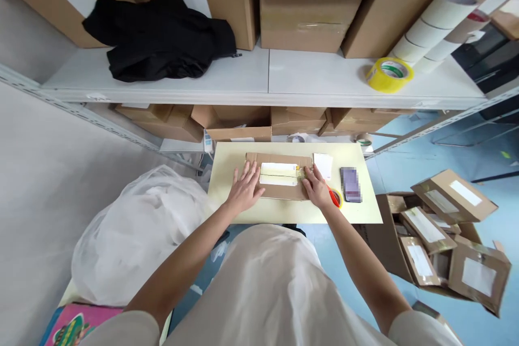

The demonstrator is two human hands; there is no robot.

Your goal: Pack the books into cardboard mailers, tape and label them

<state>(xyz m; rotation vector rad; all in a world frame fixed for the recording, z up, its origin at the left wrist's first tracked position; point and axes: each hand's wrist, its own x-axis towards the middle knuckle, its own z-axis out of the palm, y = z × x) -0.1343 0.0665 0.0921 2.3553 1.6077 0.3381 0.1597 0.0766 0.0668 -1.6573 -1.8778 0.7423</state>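
A small brown cardboard box [279, 191] lies flat on the pale yellow table [227, 173], with a white label [278, 174] on its top. My left hand [245, 189] rests on the box's left end, fingers spread. On the right end lies my right hand [317, 186], its fingers stretched over the edge beside the label. Right by that hand is a red tape dispenser [334, 195] with a yellow roll, partly hidden by the wrist. Several white slips [323, 165] sit just beyond the box's right end, and a phone [351, 185] is farther right.
Above the table runs a shelf [300, 73] with large cartons [308, 19], a black garment [162, 38] and a yellow tape roll [390, 74]. A bulging white plastic bag [138, 232] stands at left. On the floor at right, a big carton [391, 248] holds several labelled boxes.
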